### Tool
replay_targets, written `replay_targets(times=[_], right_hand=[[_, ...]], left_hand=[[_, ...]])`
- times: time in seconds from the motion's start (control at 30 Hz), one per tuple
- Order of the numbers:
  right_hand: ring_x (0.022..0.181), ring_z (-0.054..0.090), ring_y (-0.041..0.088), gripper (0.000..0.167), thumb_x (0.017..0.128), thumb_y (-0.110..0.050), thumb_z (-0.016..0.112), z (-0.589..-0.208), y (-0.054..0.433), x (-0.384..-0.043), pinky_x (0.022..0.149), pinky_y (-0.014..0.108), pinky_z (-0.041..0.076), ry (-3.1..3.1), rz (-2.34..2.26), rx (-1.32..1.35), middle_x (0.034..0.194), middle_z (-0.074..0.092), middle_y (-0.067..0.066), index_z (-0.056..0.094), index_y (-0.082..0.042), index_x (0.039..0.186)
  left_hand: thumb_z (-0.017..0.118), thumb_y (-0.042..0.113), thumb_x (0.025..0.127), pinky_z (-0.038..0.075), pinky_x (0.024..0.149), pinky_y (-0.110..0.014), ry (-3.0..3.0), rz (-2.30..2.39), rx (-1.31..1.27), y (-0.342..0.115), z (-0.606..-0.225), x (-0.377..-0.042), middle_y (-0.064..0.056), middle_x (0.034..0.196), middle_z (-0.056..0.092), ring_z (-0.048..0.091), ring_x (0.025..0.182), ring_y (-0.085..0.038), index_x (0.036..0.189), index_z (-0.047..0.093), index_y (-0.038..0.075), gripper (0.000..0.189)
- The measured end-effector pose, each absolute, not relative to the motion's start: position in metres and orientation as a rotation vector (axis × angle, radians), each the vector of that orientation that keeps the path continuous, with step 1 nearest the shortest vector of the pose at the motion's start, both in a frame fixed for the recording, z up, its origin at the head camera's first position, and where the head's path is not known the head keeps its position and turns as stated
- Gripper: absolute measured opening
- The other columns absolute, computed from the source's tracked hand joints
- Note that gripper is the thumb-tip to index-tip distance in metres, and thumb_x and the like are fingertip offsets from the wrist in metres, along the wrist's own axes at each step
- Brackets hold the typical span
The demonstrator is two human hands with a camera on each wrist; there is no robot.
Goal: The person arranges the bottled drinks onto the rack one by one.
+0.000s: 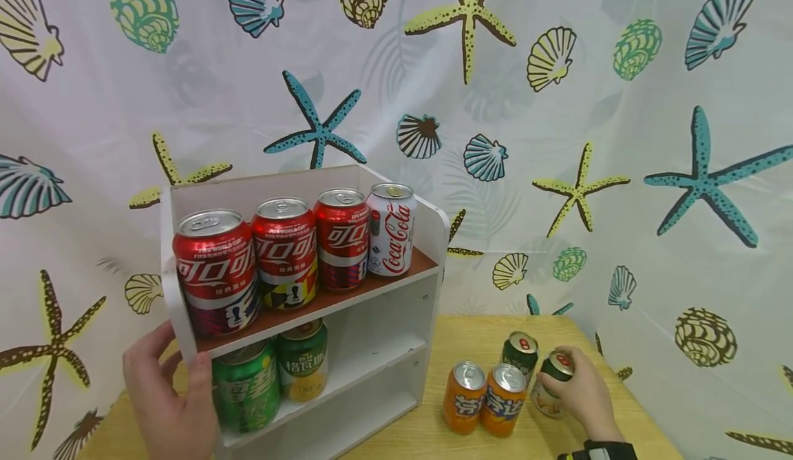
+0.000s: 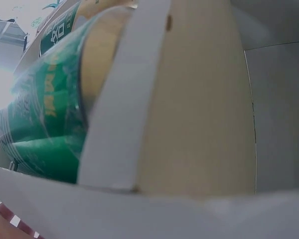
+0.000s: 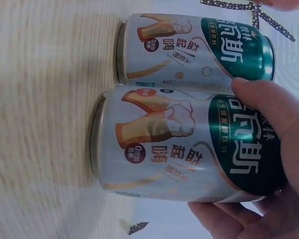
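Note:
My right hand [image 1: 584, 392] grips a green-and-white drink can [image 3: 189, 144] round its upper part, at the right of the table. A matching can [image 3: 189, 50] stands right beside it in the right wrist view. Two orange soda cans [image 1: 466, 398] are just to the left. At the far left, my left hand [image 1: 170, 398] holds the side wall of a white three-tier shelf [image 1: 427, 322], thumb at the front edge. Red cola cans [image 1: 285, 253] and one white cola can [image 1: 393, 229] fill the top tier. On the middle tier stand a green can [image 1: 246, 388] and a green-and-gold can [image 1: 303, 360].
The shelf stands on a light wooden table [image 1: 396, 439]. Behind and to the right hangs a white curtain [image 1: 384, 102] printed with shells and starfish. The shelf's bottom tier [image 1: 372, 425] shows a bare white board.

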State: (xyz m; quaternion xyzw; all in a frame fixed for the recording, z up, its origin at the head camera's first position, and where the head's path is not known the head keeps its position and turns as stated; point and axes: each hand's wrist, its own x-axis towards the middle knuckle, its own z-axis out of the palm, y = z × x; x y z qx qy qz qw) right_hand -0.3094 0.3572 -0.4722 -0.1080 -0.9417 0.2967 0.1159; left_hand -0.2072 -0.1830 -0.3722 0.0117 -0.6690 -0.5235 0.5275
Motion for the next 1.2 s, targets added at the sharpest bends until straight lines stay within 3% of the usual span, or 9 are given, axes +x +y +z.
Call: replay_targets(times=[0.67,0.83,0.93,1.2], right_hand=[[0.105,0.063,0.044,0.076,0.086,-0.032,0.081,-0.4759,0.3590,-0.3106,0.079,0.053,0.056,-2.754,0.874,-0.320,0.133,0.054,0.034,0.045,0.004,0.142],[0.107,0.061,0.052,0.094,0.088,-0.041,0.079,-0.4760,0.3589,-0.3095,0.080,0.055,0.056,-2.768,0.911,-0.378,0.137,0.047,0.042,0.030,0.010,0.149],[0.105,0.062,0.054,0.101,0.088,-0.046,0.076,-0.4769,0.3595,-0.3068,0.078,0.054,0.057,-2.763,0.975,-0.430,0.132,0.045,0.046,0.022,0.017,0.146],[0.097,0.065,0.049,0.095,0.087,-0.051,0.077,-0.4783,0.3599,-0.3037,0.074,0.052,0.058,-2.726,0.950,-0.439,0.120,0.055,0.042,0.036,0.020,0.134]], left_hand=[[0.056,0.017,0.100,0.040,0.103,-0.021,-1.625,-1.309,0.169,-0.1771,-0.3670,-0.2012,0.023,0.135,0.043,0.041,0.130,-0.005,0.147,0.050,0.009,0.048],[0.056,0.016,0.100,0.040,0.104,-0.022,-1.607,-1.315,0.139,-0.1777,-0.3683,-0.2021,0.020,0.136,0.044,0.041,0.129,-0.006,0.147,0.050,0.008,0.048],[0.056,0.015,0.100,0.040,0.102,-0.022,-1.600,-1.314,0.117,-0.1781,-0.3691,-0.2025,0.019,0.136,0.044,0.041,0.130,-0.006,0.147,0.050,0.006,0.048],[0.056,0.016,0.101,0.040,0.101,-0.021,-1.629,-1.298,0.123,-0.1809,-0.3689,-0.2018,0.021,0.136,0.043,0.041,0.131,-0.006,0.148,0.048,0.007,0.048]])
